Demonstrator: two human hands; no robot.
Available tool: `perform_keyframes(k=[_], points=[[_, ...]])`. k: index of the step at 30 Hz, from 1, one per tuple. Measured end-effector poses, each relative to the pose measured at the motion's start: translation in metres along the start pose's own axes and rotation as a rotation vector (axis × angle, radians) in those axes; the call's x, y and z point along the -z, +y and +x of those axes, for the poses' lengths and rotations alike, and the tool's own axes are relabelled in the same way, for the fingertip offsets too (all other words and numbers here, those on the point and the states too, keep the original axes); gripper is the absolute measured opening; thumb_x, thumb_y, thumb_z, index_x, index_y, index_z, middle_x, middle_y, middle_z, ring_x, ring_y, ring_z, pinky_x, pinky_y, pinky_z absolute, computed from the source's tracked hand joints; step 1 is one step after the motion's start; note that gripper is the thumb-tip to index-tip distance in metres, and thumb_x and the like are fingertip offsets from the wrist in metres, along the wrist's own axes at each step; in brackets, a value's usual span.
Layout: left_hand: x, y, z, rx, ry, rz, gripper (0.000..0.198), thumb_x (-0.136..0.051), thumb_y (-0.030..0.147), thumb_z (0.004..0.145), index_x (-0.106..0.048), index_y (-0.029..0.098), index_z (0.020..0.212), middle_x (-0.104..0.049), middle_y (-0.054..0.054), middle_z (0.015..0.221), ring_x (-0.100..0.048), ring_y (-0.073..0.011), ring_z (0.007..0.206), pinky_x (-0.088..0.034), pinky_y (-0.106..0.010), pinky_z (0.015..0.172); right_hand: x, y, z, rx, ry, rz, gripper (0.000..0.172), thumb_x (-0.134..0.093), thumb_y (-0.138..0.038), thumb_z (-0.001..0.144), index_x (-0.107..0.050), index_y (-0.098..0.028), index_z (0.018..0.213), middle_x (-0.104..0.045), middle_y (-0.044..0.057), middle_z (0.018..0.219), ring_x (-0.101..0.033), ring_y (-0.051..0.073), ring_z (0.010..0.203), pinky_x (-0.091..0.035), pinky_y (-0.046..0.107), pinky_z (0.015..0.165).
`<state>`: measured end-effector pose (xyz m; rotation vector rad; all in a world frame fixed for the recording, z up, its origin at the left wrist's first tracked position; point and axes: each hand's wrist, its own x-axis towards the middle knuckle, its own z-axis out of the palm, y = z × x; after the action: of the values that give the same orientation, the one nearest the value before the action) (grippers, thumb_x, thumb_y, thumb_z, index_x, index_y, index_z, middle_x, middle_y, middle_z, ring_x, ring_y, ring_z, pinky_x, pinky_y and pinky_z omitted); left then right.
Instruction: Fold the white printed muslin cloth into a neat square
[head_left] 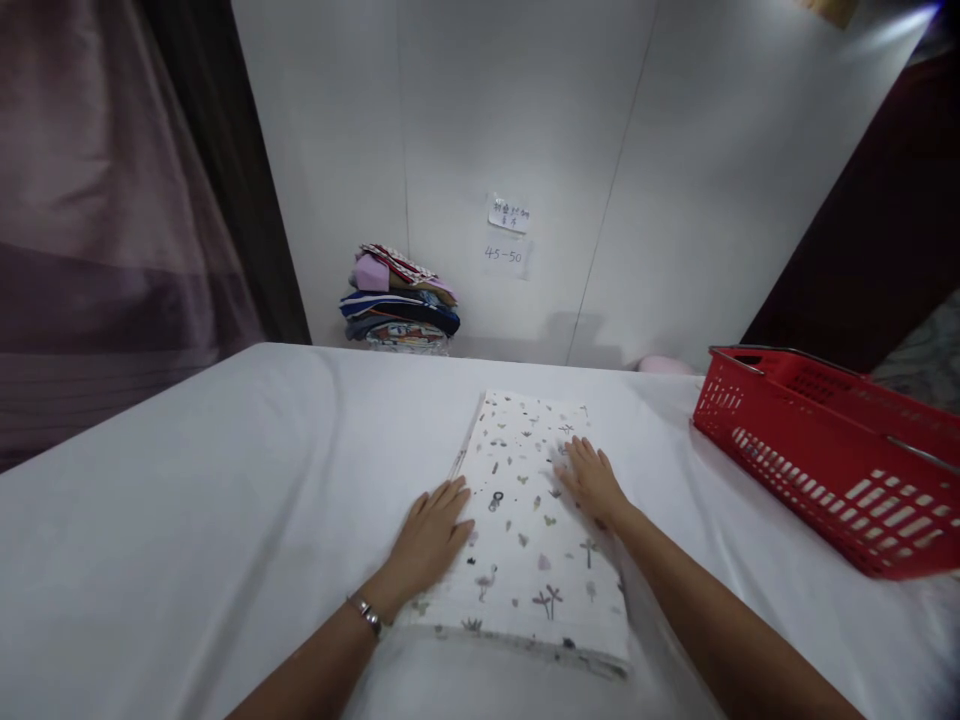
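Note:
A folded white cloth (525, 540) printed with small flamingos, palm trees and other motifs lies lengthwise in front of me, its layers showing along the near edge. My left hand (433, 535) rests flat on its left edge, fingers stretched out and pointing away. Farther up on the right side, my right hand (592, 482) lies on the cloth with its fingers spread. Neither hand grips anything. A metal bracelet (366, 614) circles my left wrist.
The table (187, 480) has a white, slightly creased cover. At the right stands a red plastic basket (810, 450). Several folded fabrics form a stack (401, 300) at the back by the pale wall, where handwritten paper labels (506, 255) hang. A mauve curtain (97, 220) hangs at the left.

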<state>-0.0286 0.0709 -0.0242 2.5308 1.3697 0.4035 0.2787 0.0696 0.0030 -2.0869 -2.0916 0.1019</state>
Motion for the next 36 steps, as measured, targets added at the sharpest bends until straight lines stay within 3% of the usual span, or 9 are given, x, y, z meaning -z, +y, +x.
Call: perform_keyframes(k=[5,11,16,21,24,29,33,36], points=[[-0.001,-0.001,0.0,-0.004,-0.001,0.005,0.048,-0.031,0.041,0.089,-0.035,0.027,0.135,-0.026,-0.001,0.146,-0.022,-0.021,0.133,-0.019,-0.043,0.107,-0.023,0.011,0.006,-0.037,-0.082,0.008,0.064,-0.022,-0.053,0.089,-0.024,-0.015,0.141,-0.016,0.01,0.148,-0.011,0.024,0.136,-0.01,0.046,0.107],[0.006,0.004,0.0,0.022,-0.014,-0.057,0.046,-0.032,0.039,0.089,-0.039,0.026,0.132,-0.028,-0.001,0.145,-0.024,-0.0199,0.133,-0.019,-0.042,0.108,-0.018,0.01,-0.004,-0.023,-0.048,0.087,0.055,-0.027,-0.047,0.09,-0.038,-0.016,0.134,-0.025,0.009,0.146,-0.015,0.023,0.135,-0.011,0.047,0.107],[0.022,-0.012,-0.018,-0.038,-0.019,-0.135,0.044,-0.024,0.04,0.092,-0.049,0.027,0.125,-0.034,0.003,0.142,-0.029,-0.015,0.13,-0.025,-0.034,0.109,-0.011,0.021,-0.061,0.162,-0.036,0.237,0.045,-0.025,-0.037,0.093,-0.045,-0.021,0.13,-0.035,0.005,0.142,-0.023,0.018,0.133,-0.015,0.043,0.109],[0.023,-0.048,-0.052,-0.223,-0.032,-0.12,0.04,-0.033,0.031,0.089,-0.047,0.039,0.125,-0.037,0.008,0.139,-0.033,-0.0189,0.129,-0.032,-0.038,0.106,-0.01,0.031,-0.135,0.394,0.013,0.26,0.045,-0.027,-0.022,0.092,-0.033,-0.026,0.137,-0.031,0.002,0.144,-0.02,0.016,0.134,-0.022,0.041,0.109],[0.023,-0.057,-0.065,-0.329,0.009,-0.076,0.046,-0.04,0.023,0.086,-0.042,0.042,0.128,-0.032,0.007,0.142,-0.035,-0.0209,0.128,-0.036,-0.04,0.102,-0.01,0.03,-0.159,0.49,0.029,0.221,0.051,-0.031,-0.016,0.089,-0.03,-0.026,0.139,-0.027,0.002,0.145,-0.02,0.019,0.134,-0.024,0.043,0.108],[0.042,-0.05,-0.065,-0.555,0.041,0.014,0.058,-0.04,0.005,0.08,-0.039,0.031,0.132,-0.031,-0.001,0.144,-0.033,-0.0215,0.129,-0.039,-0.04,0.1,-0.003,0.024,-0.158,0.64,0.031,0.159,0.056,-0.034,-0.015,0.084,-0.028,-0.021,0.14,-0.023,0.007,0.147,-0.017,0.023,0.135,-0.019,0.048,0.108],[0.059,-0.046,-0.056,-0.605,-0.026,0.07,0.059,-0.041,0.006,0.079,-0.037,0.03,0.133,-0.03,-0.002,0.144,-0.031,-0.0219,0.13,-0.037,-0.04,0.101,-0.002,0.025,-0.145,0.72,0.001,0.134,0.058,-0.037,-0.02,0.085,-0.023,-0.021,0.141,-0.024,0.007,0.147,-0.018,0.024,0.135,-0.018,0.048,0.108],[0.06,-0.043,-0.051,-0.623,-0.06,0.049,0.055,-0.043,0.01,0.08,-0.038,0.029,0.132,-0.03,-0.002,0.144,-0.03,-0.0226,0.13,-0.036,-0.041,0.102,-0.01,0.029,-0.141,0.748,0.03,0.164,0.057,-0.039,-0.027,0.087,-0.022,-0.021,0.141,-0.027,0.008,0.146,-0.021,0.024,0.134,-0.02,0.048,0.108]])
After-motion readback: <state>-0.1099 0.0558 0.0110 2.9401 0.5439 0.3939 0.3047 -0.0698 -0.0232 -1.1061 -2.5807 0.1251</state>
